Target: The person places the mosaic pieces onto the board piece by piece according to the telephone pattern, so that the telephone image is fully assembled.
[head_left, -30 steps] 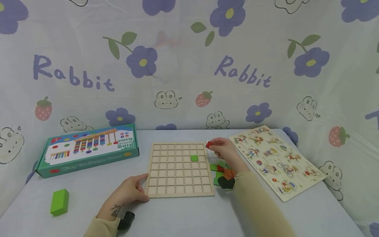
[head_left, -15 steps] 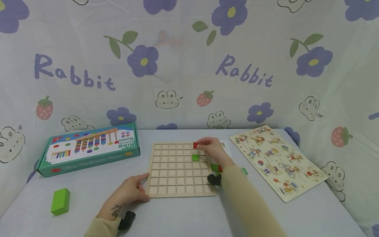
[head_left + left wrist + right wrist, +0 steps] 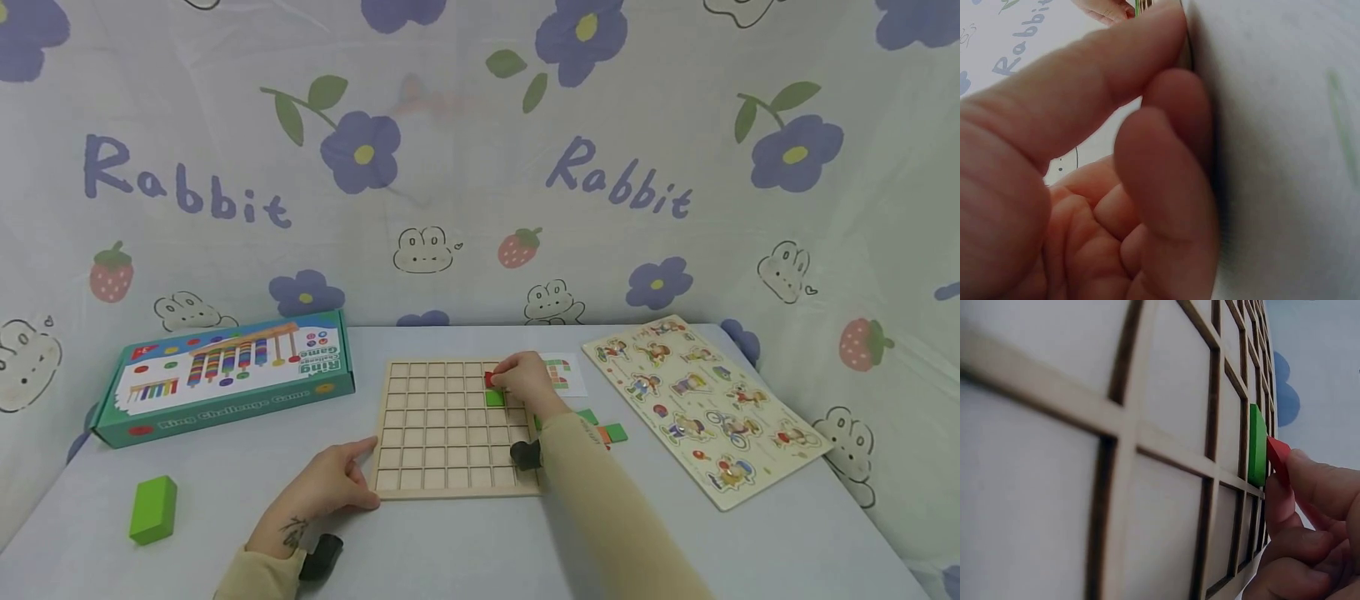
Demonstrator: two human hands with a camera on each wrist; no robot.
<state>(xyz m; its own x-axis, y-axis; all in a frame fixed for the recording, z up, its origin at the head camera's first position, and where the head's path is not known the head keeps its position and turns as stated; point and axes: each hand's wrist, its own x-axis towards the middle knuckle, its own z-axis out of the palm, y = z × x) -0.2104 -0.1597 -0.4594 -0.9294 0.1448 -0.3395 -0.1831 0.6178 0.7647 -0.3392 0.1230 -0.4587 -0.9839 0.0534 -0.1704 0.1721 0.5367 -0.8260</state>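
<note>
A pale wooden grid board [image 3: 435, 435] lies flat on the table. One green square tile [image 3: 495, 399] sits in a cell near its back right. My right hand [image 3: 527, 380] pinches a small red tile [image 3: 489, 380] just behind the green tile. In the right wrist view, thumb and fingertip hold the red tile [image 3: 1278, 455] tilted, right beside the green tile [image 3: 1257, 445]. My left hand [image 3: 330, 482] rests at the board's front left, index finger and thumb touching its left edge. Up close in the left wrist view, other fingers of the left hand [image 3: 1141, 156] are bent.
More green and orange tiles [image 3: 616, 432] lie right of the board, partly behind my right sleeve. A printed pattern card [image 3: 572, 379] is behind them. A picture puzzle board [image 3: 705, 408] lies far right, a Ring Game box [image 3: 225, 375] back left, a green block [image 3: 153, 510] front left.
My right hand has carried the red tile leftward from beyond the board's right edge, then down to the cell behind the green tile. The left hand has stayed at the board's edge.
</note>
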